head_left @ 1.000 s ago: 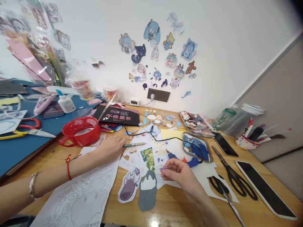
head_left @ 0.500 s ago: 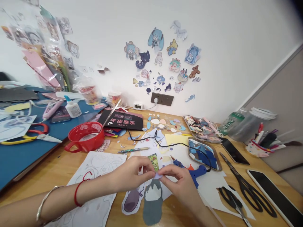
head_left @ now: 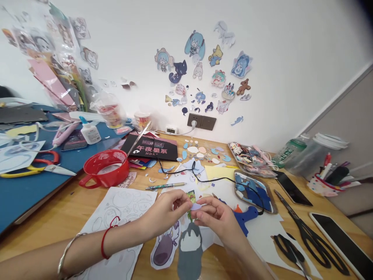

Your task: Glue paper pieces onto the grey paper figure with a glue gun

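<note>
My left hand [head_left: 175,209] and my right hand [head_left: 217,217] meet over the middle of the desk, fingertips close together. Between them is a small lavender paper piece [head_left: 196,207], pinched by the left fingers and held at its right end by the right ones. Below lie a grey paper cutout with a white top [head_left: 190,252] and a printed drawing of a purple figure [head_left: 163,251]. A green patterned picture [head_left: 190,195] shows partly behind my fingers. Close to my right hand rests a blue glue gun [head_left: 247,218], partly covered by it.
Left are a sheet of line drawings [head_left: 124,202], a red mug [head_left: 106,171] and red-yellow scissors [head_left: 48,167]. Right are black scissors [head_left: 310,237], two phones, a tray of blue scraps [head_left: 253,190] and a pen cup [head_left: 323,184]. A black cord [head_left: 212,180] crosses the desk.
Both hands have lifted slightly, and the lavender paper piece now shows more between the fingertips. My right fingers have spread a little. The camera view has shifted slightly.
</note>
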A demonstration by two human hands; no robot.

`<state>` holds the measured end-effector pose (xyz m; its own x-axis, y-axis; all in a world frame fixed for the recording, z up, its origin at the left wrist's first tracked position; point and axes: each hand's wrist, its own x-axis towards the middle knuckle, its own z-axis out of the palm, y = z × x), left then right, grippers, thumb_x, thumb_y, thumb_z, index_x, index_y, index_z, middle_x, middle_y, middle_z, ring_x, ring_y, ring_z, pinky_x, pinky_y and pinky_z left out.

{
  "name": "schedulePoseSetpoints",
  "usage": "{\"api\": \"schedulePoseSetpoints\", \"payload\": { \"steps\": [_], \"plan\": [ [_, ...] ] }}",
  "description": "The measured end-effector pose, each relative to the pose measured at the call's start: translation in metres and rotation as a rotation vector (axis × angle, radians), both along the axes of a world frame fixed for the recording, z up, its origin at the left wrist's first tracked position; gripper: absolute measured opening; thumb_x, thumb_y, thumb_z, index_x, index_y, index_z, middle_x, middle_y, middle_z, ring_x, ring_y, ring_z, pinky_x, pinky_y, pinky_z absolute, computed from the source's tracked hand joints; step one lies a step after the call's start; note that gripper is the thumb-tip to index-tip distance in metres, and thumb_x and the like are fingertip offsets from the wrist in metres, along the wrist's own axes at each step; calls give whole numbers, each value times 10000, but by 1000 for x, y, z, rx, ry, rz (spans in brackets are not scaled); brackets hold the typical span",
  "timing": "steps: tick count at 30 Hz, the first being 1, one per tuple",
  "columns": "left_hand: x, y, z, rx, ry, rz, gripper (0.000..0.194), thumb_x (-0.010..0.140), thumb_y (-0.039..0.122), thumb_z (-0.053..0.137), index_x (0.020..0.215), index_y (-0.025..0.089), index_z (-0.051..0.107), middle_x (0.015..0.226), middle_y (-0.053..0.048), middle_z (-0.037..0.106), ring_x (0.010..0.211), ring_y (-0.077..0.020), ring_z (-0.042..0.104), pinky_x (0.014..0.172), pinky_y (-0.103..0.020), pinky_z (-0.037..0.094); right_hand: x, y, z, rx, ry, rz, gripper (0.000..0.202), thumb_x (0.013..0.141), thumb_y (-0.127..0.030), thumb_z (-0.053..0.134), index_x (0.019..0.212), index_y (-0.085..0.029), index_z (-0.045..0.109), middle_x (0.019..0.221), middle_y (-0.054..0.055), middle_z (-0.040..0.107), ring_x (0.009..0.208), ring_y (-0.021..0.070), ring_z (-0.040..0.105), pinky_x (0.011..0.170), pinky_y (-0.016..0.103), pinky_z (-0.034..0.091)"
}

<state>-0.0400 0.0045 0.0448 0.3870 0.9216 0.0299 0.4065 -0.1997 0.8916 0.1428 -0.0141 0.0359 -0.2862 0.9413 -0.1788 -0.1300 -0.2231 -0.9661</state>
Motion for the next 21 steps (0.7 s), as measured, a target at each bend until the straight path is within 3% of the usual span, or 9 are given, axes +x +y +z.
{"api": "schedulePoseSetpoints", "payload": {
  "steps": [5, 11, 21],
  "plan": [
    [1, 2, -5, -67, -53, -27, 225, 842, 334, 488, 743, 163, 596, 702, -6, 589, 664, -145, 510, 609, -245, 378, -2, 2, -7, -27, 9, -33, 300, 661, -399, 770, 792, -170, 627, 707, 33, 716, 726, 159, 675, 695, 281, 541],
    [4, 3, -9, -99, -86, -28, 203, 834, 328, 486, 750, 163, 569, 692, 2, 560, 665, -143, 495, 600, -241, 373, -2, 6, -16, 10, 10, -43, 300, 669, -419, 759, 771, -166, 634, 664, 21, 685, 674, 149, 650, 633, 266, 542],
    [9, 8, -16, -202, -126, -133, 263, 839, 390, 466, 805, 159, 588, 715, -9, 567, 643, -142, 479, 583, -242, 372, -1, 12, -23, 134, -12, -85, 254, 719, -407, 720, 779, -164, 673, 600, 8, 636, 567, 125, 582, 571, 258, 516]
  ]
}}
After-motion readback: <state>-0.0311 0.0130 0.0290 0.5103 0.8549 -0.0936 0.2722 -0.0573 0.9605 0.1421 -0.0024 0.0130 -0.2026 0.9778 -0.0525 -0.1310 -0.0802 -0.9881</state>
